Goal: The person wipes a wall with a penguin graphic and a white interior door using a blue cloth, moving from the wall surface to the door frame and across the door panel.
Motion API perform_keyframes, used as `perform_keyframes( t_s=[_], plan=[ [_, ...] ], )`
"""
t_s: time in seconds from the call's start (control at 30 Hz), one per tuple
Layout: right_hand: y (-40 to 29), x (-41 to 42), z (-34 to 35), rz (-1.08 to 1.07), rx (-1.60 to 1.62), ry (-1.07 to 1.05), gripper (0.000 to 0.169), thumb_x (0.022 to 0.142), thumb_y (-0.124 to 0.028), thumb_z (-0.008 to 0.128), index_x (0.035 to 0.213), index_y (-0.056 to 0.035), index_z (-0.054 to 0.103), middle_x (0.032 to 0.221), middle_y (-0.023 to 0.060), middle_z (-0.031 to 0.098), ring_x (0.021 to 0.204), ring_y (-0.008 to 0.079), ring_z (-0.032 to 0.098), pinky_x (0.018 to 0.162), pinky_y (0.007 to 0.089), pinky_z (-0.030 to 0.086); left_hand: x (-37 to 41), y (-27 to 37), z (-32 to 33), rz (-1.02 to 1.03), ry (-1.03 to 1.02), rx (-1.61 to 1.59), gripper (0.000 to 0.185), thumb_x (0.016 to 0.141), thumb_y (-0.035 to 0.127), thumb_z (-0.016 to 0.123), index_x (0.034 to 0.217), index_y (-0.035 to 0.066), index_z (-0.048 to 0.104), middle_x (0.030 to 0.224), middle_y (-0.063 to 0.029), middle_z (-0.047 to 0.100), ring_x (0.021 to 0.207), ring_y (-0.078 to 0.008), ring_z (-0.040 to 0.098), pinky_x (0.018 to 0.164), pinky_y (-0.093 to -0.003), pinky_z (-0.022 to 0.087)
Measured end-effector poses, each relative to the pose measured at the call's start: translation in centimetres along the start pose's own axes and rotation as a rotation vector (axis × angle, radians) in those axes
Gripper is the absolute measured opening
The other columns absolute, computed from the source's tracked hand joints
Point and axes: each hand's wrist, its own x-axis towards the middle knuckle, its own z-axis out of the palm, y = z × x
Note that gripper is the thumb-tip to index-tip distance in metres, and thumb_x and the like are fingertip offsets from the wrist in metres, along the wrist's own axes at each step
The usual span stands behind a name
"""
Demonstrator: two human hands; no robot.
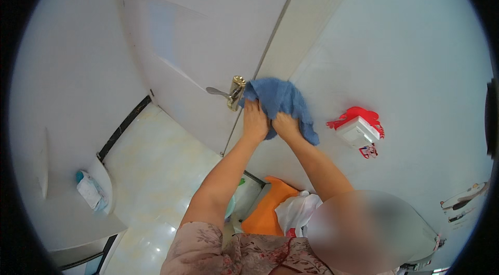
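A blue cloth (273, 90) is spread against the pale door frame (286, 47), just beside the door handle. With its fingers pointing up, my left hand (255, 121) holds the cloth's left side, and its fingertips are partly covered. My right hand (286, 125) grips the cloth a little to the right, its fingers mostly hidden in the folds. The brass-coloured handle plate (236, 94) with its silver lever (218, 91) is on the white door (183, 41), close to the cloth's left edge.
Right of my hands, a white switch (356, 133) with a red decoration (358, 113) is on the wall. Below are an orange item (269, 205) and a white plastic bag (298, 208). A curved shelf (107, 185) holding a packet (91, 191) stands left above the glossy tile floor (163, 158).
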Motion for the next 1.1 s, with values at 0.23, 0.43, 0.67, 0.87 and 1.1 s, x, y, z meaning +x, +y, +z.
perform_keyframes(
  t_s=[0.23, 0.43, 0.67, 0.87, 1.1],
  plan=[
    [0.2, -3.9, -0.8, 0.077, 0.061, 0.219, 0.041, 0.083, -0.012, 0.057, 0.123, -0.0022, 0.055, 0.121, 0.0256, 0.056, 0.106, 0.0423, 0.056, 0.091, 0.0503, 0.043, -3.7, 2.7, -0.1, 0.109, -0.099, -0.065, 0.048, 0.07, 0.005, 0.061, 0.111, -0.016, 0.05, 0.121, -0.0337, 0.044, 0.121, -0.0522, 0.038, 0.109, -0.0597, 0.024],
    [-1.3, 1.9, -11.7, 0.138, -0.025, 0.707, 0.048, 0.085, -0.02, 0.053, 0.128, 0.0014, 0.049, 0.131, 0.031, 0.046, 0.121, 0.0466, 0.044, 0.102, 0.054, 0.033, 10.2, 5.6, -5.2, 0.534, 0.243, -0.001, 0.041, 0.071, 0.012, 0.061, 0.108, -0.004, 0.059, 0.116, -0.0244, 0.05, 0.131, -0.0478, 0.034, 0.107, -0.0593, 0.026],
    [1.0, 4.8, -15.8, 0.14, -0.383, 1.021, 0.016, 0.082, -0.019, 0.061, 0.08, -0.0043, 0.065, 0.068, 0.0162, 0.062, 0.057, 0.0331, 0.059, 0.053, 0.0447, 0.046, 20.2, 6.9, -7.5, 0.973, 0.385, 0.144, 0.046, 0.081, 0.018, 0.055, 0.122, -0.003, 0.056, 0.143, -0.0223, 0.038, 0.138, -0.0413, 0.027, 0.112, -0.0512, 0.022],
    [0.5, 5.3, -15.6, -0.026, -0.438, 1.112, 0.012, 0.076, -0.016, 0.064, 0.077, -0.0043, 0.065, 0.071, 0.0144, 0.063, 0.06, 0.0326, 0.06, 0.056, 0.0443, 0.047, 19.8, 6.1, -8.2, 0.962, 0.432, 0.167, 0.044, 0.08, 0.019, 0.055, 0.119, -0.002, 0.056, 0.135, -0.0233, 0.044, 0.136, -0.0426, 0.03, 0.111, -0.0532, 0.022],
    [3.4, 3.8, -13.6, -0.007, -0.342, 0.903, 0.015, 0.077, -0.015, 0.053, 0.072, -0.0059, 0.064, 0.067, 0.0164, 0.062, 0.059, 0.0332, 0.06, 0.054, 0.045, 0.047, 18.0, 8.4, -7.3, 0.586, -0.007, 0.174, 0.057, 0.078, 0.02, 0.056, 0.129, -0.004, 0.046, 0.136, -0.028, 0.038, 0.132, -0.0503, 0.026, 0.111, -0.0572, 0.019]
  ],
)
